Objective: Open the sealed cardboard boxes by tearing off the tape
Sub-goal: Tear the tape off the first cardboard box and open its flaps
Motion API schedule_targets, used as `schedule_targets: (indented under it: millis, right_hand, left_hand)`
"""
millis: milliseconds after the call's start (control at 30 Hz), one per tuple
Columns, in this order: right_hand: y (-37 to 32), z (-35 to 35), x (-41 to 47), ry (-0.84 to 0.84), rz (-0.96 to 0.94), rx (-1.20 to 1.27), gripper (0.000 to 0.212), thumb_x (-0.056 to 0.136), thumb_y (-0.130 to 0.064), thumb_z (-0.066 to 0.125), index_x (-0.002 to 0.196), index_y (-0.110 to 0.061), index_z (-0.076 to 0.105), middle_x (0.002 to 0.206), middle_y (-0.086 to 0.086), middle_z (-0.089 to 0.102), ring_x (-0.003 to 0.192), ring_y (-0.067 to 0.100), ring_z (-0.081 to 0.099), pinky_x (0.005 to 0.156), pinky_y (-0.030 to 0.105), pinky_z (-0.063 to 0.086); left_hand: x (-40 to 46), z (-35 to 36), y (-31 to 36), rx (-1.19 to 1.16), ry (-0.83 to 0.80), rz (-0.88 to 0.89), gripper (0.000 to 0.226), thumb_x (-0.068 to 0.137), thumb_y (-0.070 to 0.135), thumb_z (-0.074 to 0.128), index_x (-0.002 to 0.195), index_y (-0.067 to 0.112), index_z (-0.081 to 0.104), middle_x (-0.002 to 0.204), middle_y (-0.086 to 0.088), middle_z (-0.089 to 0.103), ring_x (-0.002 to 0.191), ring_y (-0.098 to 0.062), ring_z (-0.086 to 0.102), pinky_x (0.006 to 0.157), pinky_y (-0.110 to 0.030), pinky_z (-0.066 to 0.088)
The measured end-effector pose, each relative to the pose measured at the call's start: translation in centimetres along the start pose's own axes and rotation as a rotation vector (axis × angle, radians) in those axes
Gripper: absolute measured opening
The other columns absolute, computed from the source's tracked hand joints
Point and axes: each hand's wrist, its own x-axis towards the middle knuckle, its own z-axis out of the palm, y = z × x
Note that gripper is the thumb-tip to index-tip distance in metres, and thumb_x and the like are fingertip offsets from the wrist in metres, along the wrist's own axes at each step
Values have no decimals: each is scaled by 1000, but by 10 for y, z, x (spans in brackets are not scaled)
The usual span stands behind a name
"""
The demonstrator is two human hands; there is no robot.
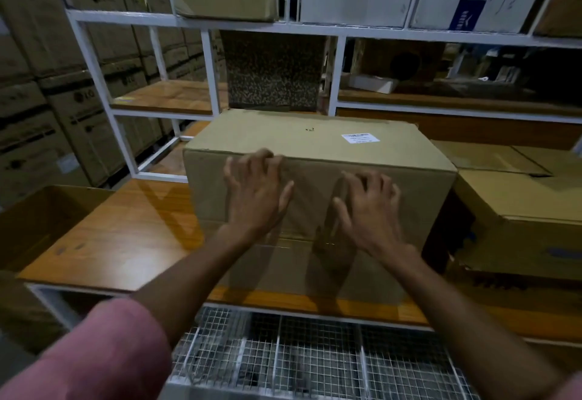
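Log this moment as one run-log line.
left hand: fingertips on box top edge | right hand: spread on front face | cardboard box: on wooden table, tape intact

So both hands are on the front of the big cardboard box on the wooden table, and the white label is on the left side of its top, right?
Not quite. In the head view the white label sits on the right side of the top.

A sealed cardboard box (315, 185) is set on a wooden shelf (126, 236). Its near face is touched by the left hand (255, 191) and right hand (368, 210), fingers spread.
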Motion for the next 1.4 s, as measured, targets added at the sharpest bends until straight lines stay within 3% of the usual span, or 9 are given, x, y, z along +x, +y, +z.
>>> schedule_targets:
  millis: [200, 367, 533, 633, 733, 800, 967, 1200, 1400]
  right_hand:
    - [21, -35, 59, 56, 59, 70, 37, 98, -41, 53, 125, -17, 62, 124, 12, 52, 116, 29, 46, 92, 47, 40]
    - [41, -37, 113, -219, 115, 16, 35, 100, -41, 47, 115, -16, 67, 114, 11, 59, 96, 25, 52, 85, 44, 49]
    - [53, -17, 130, -471, 151, 33, 51, 100, -50, 33, 141, -24, 47, 145, 13, 44, 126, 31, 44, 105, 52, 33]
    - [57, -14, 124, -487, 136, 35, 64, 96, -58, 21, 147, -24, 40, 150, 13, 42, 129, 31, 44, 108, 52, 34]
    - [52, -20, 110, -463, 114, 30, 68, 94, -59, 18, 149, -23, 38, 154, 11, 39, 135, 29, 41, 112, 55, 30]
    - [46, -28, 96, -422, 102, 27, 65, 96, -56, 19, 148, -23, 38, 156, 10, 38, 139, 28, 38, 114, 55, 28]
    - [31, -53, 46, -304, 67, -14, 61, 100, -54, 21, 148, -21, 39, 160, 9, 33, 146, 26, 30, 118, 54, 23]
    - [16, -72, -8, -190, 40, -64, 66, 99, -58, 20, 149, -22, 39, 161, 10, 32, 149, 28, 26, 118, 54, 21]
    - [7, -56, -60, -114, 26, -63, 61, 96, -53, 37, 147, -19, 40, 163, 14, 25, 150, 34, 20, 117, 57, 18]
  left_hand:
    - [64, -26, -15, 57, -261, -3, 50, 104, 52, 32, 126, 17, 60, 128, -13, 56, 120, -34, 49, 99, -53, 40]
    - [101, -24, -16, 20, -239, -2, 52, 106, 47, 33, 100, 10, 68, 101, -12, 62, 93, -31, 58, 67, -37, 39]
    - [113, -14, -27, 41, -215, -22, 43, 104, 46, 43, 92, 13, 68, 83, -3, 56, 72, -18, 46, 62, -33, 31]
    - [103, -5, -31, -82, -226, -125, 39, 104, 44, 42, 112, 15, 66, 100, -4, 56, 93, -21, 49, 75, -32, 34]
    - [90, -11, -33, -65, -345, -111, 48, 103, 49, 36, 137, 21, 54, 145, -8, 48, 132, -29, 40, 102, -50, 35]
    - [76, -22, -31, -39, -358, -101, 54, 103, 52, 30, 144, 24, 48, 158, -6, 38, 143, -29, 33, 111, -54, 28]
    - [32, -50, -22, 25, -316, -72, 67, 97, 57, 15, 147, 24, 45, 160, -3, 38, 146, -23, 33, 114, -52, 27]
    - [-26, -74, -8, 83, -206, -78, 67, 98, 53, 20, 151, 19, 43, 160, -6, 37, 148, -25, 33, 113, -52, 27]
    - [-79, -57, -6, 111, -208, -72, 70, 98, 52, 27, 160, 19, 23, 169, -6, 13, 155, -27, 14, 119, -56, 18]
